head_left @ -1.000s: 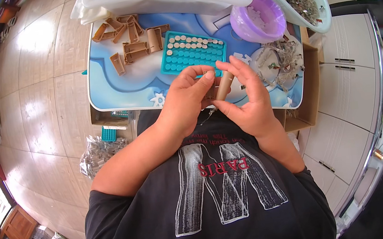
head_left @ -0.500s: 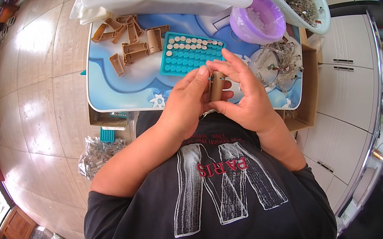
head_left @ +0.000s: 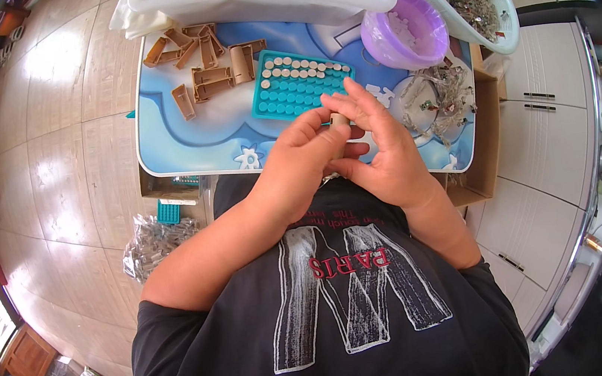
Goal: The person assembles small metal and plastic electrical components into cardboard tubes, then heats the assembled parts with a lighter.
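Close to my body, at the table's near edge, both hands hold a small brown plastic casing (head_left: 338, 120) with a rounded back. My left hand (head_left: 300, 152) is closed on it, with the thumb lying across its front. The fingers of my right hand (head_left: 389, 148) curl around its other side, the thumb below and the fingertips at its top. Most of the casing is covered by my fingers. Just beyond my hands lies a teal tray (head_left: 283, 105) of round cavities, its far rows carrying pale round pieces.
Loose brown casings (head_left: 213, 82) lie at the table's (head_left: 183, 146) far left. Behind stands a white bin (head_left: 263, 1) of casings. To the right are a purple bowl (head_left: 405, 56) with white pieces, a tangle of wired parts (head_left: 437, 100) and a pale basket (head_left: 509, 31).
My left thumb and fingers have shifted right across the casing, covering more of it. My right hand stays around it in nearly the same place.
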{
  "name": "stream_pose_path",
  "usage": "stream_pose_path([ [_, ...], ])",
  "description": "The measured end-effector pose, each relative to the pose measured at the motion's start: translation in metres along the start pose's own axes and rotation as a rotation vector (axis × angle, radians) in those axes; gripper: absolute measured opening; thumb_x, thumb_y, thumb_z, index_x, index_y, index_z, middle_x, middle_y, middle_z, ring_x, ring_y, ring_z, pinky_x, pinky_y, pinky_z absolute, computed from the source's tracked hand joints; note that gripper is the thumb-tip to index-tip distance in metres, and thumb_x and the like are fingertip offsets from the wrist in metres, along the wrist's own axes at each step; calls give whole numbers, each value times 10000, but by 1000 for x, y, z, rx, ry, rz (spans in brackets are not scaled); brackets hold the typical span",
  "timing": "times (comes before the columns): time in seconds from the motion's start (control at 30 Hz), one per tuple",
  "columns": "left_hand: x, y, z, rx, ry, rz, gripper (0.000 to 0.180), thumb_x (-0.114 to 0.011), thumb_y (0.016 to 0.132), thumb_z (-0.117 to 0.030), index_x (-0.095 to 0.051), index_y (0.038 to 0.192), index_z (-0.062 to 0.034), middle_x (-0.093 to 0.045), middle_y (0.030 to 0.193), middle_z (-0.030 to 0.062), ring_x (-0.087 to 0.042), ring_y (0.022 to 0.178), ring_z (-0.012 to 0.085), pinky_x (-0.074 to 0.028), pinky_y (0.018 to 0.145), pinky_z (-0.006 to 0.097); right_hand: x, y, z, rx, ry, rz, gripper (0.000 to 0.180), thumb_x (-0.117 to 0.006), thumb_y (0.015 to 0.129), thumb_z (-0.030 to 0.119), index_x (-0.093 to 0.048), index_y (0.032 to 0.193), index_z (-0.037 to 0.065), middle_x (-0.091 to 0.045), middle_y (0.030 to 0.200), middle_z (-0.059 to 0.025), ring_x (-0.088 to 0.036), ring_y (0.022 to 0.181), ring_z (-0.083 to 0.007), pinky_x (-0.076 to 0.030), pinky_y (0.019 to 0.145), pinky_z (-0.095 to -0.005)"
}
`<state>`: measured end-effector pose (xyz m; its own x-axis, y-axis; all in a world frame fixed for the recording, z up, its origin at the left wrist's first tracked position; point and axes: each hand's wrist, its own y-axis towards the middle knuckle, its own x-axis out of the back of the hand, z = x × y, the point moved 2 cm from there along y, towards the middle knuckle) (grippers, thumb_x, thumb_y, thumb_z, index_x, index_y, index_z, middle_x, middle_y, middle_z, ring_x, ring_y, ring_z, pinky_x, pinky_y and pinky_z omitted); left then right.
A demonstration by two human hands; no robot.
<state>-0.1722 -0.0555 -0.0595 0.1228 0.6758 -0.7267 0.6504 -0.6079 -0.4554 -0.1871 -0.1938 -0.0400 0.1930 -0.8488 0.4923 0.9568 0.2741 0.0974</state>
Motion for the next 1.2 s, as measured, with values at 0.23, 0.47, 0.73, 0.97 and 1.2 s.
stream_pose_path([
  [0.23,3,0,5,-225,360,24,486,-507,889,7,-307,1332,-4,-566,1093,121,-578,1021,187,-475,849,290,9,-5,-2,-25,23,-104,705,-760,689,106,-425,1303,21,-555,1224,-148,-546,1105,-265,-430,931,-361],
  [0.47,-2,-10,-4,-294,791,78,457,-534,881,20,-348,1297,4,-603,1011,97,-586,946,130,-464,814,246,12,-15,-20,-78,364,-145,326,-671,817,158,-585,1082,-12,-587,1100,-124,-549,1034,-186,-435,879,-309],
  [0.73,2,-18,1,-599,877,-101,152,-628,837,-38,-563,963,16,-647,794,100,-624,731,132,-488,651,257,-4,-27,-14,-184,845,-287,258,-627,865,137,-551,1055,-20,-614,976,-65,-581,883,-115,-449,821,-241],
  [0.97,-2,-15,0,-316,779,-69,178,-613,865,-82,-540,991,21,-636,812,84,-628,733,137,-493,651,254,-7,-38,-20,-292,788,-298,261,-620,869,153,-562,1062,-14,-611,984,-68,-569,869,-116,-439,807,-241],
  [1.2,12,-9,11,236,128,40,254,-522,935,-224,-532,1108,-38,-598,908,66,-615,768,132,-509,735,250,12,-42,-21,-9,-317,-184,453,-637,807,315,-566,1145,21,-548,1065,-109,-494,1021,-284,-374,898,-382],
])
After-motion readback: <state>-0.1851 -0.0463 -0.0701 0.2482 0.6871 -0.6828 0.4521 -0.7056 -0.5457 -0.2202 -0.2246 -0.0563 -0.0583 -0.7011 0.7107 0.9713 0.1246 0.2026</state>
